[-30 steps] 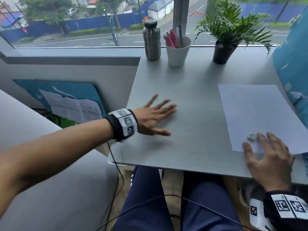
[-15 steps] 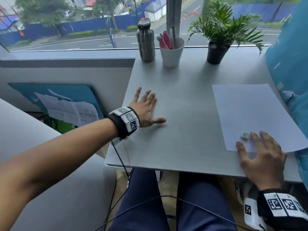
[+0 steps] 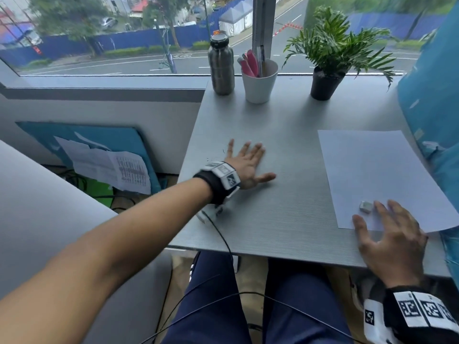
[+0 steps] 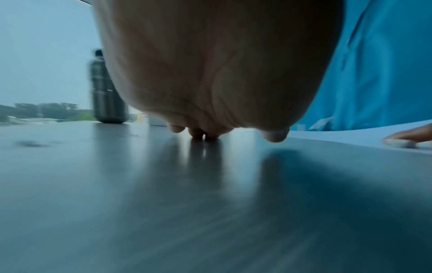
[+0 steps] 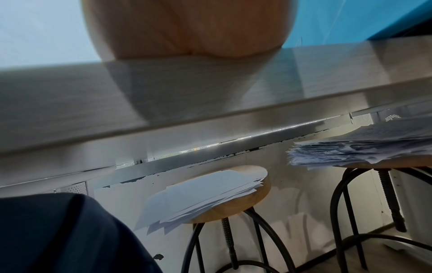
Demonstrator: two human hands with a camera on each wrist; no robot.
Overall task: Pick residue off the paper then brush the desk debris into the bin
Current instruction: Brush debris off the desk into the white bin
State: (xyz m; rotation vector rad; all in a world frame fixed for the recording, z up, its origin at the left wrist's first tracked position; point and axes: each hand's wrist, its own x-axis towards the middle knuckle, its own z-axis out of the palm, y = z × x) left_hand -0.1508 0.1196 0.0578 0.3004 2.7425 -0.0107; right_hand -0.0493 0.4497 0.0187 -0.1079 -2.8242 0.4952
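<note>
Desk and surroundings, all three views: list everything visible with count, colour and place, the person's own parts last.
desk: one, grey, under the window
bottle: one, steel, back of desk, left of the cup
cup: one, white, holding pink pens, between bottle and plant
plant: one, green in a black pot, back right
paper: one white sheet, right side of desk
eraser: one, small, pale, near the paper's front edge
stools: two, wooden tops stacked with papers, under the desk
board: one, blue with printed sheets, leaning on the wall at left
left hand: flat on the desk, fingers spread
right hand: fingers resting on the paper beside the eraser
</note>
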